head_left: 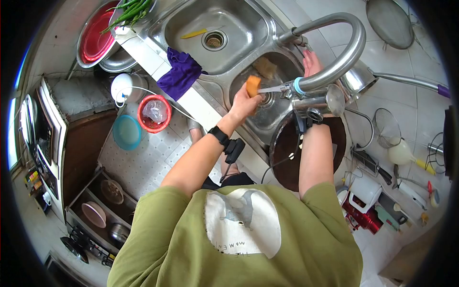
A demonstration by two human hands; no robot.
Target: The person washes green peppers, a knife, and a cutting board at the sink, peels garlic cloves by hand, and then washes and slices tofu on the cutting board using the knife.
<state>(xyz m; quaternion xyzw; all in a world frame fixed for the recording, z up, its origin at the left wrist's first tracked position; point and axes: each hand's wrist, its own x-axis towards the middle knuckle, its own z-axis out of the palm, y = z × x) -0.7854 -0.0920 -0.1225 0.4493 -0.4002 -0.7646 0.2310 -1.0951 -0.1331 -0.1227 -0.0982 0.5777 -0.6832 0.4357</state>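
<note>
Over the smaller sink basin (239,85), my left hand (246,103) is closed around an orange piece (253,86), in the water running from the faucet (354,57). My right hand (312,63) reaches up behind the faucet, near its base; its fingers are stretched out and the rest of the hand is hidden by the metal spout. A tan sponge-like piece (264,67) lies in the same basin, beyond the orange piece.
A yellow knife (194,34) lies in the larger basin (174,28). A purple cloth (180,74) hangs over the counter edge. Green peppers (131,13) stand at the upper left. A round dark board (282,165) sits under my right forearm. Pots and utensils are at the right.
</note>
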